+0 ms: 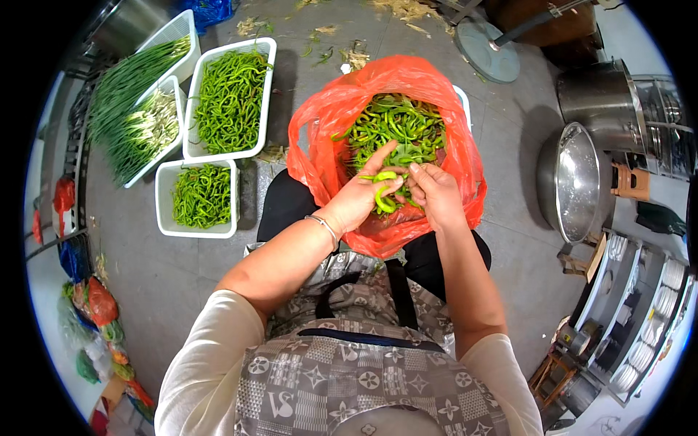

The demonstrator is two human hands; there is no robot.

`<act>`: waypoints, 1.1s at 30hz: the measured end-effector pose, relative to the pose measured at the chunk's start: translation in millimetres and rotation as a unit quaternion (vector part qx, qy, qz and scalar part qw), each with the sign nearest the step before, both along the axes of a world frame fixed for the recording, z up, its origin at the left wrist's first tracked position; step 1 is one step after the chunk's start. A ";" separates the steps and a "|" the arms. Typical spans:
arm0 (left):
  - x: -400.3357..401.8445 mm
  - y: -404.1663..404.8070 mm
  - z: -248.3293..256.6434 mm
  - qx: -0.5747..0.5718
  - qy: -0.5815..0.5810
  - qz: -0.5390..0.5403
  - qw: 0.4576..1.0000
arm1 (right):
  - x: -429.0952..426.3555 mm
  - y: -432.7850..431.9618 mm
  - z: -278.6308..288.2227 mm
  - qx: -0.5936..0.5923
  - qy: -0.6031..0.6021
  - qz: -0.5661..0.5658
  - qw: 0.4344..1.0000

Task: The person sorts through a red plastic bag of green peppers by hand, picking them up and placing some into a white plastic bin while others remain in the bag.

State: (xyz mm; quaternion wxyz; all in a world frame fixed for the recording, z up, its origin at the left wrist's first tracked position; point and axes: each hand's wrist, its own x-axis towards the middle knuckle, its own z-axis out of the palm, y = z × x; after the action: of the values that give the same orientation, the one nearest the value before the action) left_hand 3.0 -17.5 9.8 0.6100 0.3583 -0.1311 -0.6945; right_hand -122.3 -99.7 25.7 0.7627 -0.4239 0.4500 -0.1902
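A red plastic bag [316,114] stands rolled wide at the mouth before me, with many green chili peppers [403,117] and some leaves inside. Over its near part, my left hand [362,193] holds a few curved green peppers [386,203] between thumb and fingers, its index finger stretched out. Close beside it on the right, the thumb and forefinger of my right hand [433,191] pinch at a pepper's end; what exactly lies between them is too small to tell. A bracelet circles my left wrist.
White plastic baskets of green peppers [232,103] [202,196] stand on the floor at the left, beside baskets of scallions [155,122]. Plant scraps [357,57] lie beyond the bag. A large steel basin [578,182], a steel pot [600,106] and a dish rack [632,316] are at the right.
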 end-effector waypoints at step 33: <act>9.0 -0.8 -0.1 0.038 -0.027 0.068 0.997 | 4.2 -0.2 -10.2 -0.152 -0.023 0.037 0.987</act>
State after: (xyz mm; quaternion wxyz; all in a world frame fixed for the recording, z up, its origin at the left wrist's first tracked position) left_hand 11.9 -18.3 9.7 0.6380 0.4078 -0.0963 -0.6461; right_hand -118.1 -99.9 15.5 0.7061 -0.5465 0.3824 -0.2378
